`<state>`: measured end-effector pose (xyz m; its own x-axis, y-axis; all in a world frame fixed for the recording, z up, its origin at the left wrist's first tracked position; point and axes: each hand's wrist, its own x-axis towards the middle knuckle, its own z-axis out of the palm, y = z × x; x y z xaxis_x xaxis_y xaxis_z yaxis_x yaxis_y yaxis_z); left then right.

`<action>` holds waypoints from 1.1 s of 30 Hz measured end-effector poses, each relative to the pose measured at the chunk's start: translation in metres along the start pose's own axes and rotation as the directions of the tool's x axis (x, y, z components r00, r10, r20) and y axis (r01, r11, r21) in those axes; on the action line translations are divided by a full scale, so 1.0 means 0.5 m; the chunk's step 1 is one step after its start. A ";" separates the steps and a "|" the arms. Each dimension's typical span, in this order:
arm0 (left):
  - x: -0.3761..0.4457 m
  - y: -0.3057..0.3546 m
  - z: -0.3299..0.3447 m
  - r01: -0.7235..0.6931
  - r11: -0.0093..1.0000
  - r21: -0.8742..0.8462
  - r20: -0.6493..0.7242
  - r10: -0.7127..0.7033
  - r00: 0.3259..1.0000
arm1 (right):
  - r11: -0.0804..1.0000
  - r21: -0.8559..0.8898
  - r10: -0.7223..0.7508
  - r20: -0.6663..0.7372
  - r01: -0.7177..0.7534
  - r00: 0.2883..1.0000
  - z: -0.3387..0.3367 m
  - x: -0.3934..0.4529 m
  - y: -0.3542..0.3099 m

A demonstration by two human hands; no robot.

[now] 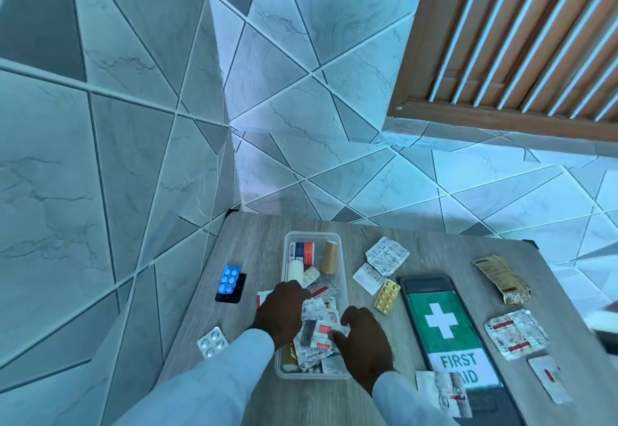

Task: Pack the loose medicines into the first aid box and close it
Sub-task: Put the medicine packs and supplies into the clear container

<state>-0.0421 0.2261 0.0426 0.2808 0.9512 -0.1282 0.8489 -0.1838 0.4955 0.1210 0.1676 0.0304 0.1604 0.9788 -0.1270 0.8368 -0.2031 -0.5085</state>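
A clear plastic first aid box stands open on the wooden table, holding rolls, a bottle and several blister strips. Both my hands are over its near half. My left hand rests with curled fingers on a pile of crumpled strips. My right hand pinches the right side of that same pile. The box's lid, green with a white cross and "FIRST AID", lies flat to the right. Loose strips lie around: blue, silver, yellow, white.
More strips lie at the right: a brown sachet, a crumpled white one, a flat packet, and one on the lid's near end. A black item sits under the blue strip. Tiled walls close the left and back.
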 end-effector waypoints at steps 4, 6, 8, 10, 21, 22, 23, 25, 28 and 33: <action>-0.033 -0.002 0.016 -0.033 0.999 0.041 -0.103 0.037 0.994 | 0.916 -0.356 -0.216 -0.053 0.184 0.975 0.014 -0.007 -0.002; -0.052 -0.003 0.032 -0.070 0.997 0.035 -0.061 0.072 0.996 | 0.859 -0.444 -0.301 -0.034 0.255 0.953 0.025 -0.006 -0.008; -0.068 -0.005 0.045 -0.090 0.993 0.082 -0.030 0.093 0.995 | 0.810 -0.501 -0.350 0.004 0.305 0.937 0.028 -0.008 -0.014; -0.077 -0.010 0.052 -0.108 0.984 0.145 -0.029 0.113 0.993 | 0.769 -0.551 -0.360 0.046 0.324 0.932 0.033 -0.014 -0.014; -0.116 -0.197 -0.018 0.502 0.842 -0.199 -0.123 -0.529 0.840 | 0.849 -0.433 -0.334 0.005 0.303 0.942 0.026 0.017 -0.057; -0.125 -0.218 -0.017 0.529 0.840 -0.117 -0.031 -0.536 0.844 | 0.853 -0.419 -0.344 -0.001 0.312 0.939 0.025 0.025 -0.070; -0.135 -0.235 -0.015 0.538 0.842 -0.038 0.046 -0.537 0.842 | 0.856 -0.402 -0.356 -0.003 0.325 0.934 0.027 0.033 -0.085; -0.152 -0.256 -0.001 0.508 0.856 0.102 0.135 -0.517 0.845 | 0.854 -0.378 -0.386 -0.003 0.356 0.922 0.035 0.047 -0.116; -0.159 -0.274 0.030 0.471 0.869 0.151 0.123 -0.489 0.863 | 0.843 -0.340 -0.423 0.059 0.416 0.904 0.055 0.065 -0.165; -0.133 -0.288 0.007 0.481 0.876 0.015 -0.032 -0.481 0.876 | 0.783 -0.331 -0.476 0.224 0.526 0.851 0.107 0.108 -0.243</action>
<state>-0.1815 0.1886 -0.0236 -0.1764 0.9297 -0.3233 0.8860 0.2931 0.3593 0.0000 0.2437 0.0397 -0.3789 0.9237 -0.0564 0.9135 0.3635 -0.1829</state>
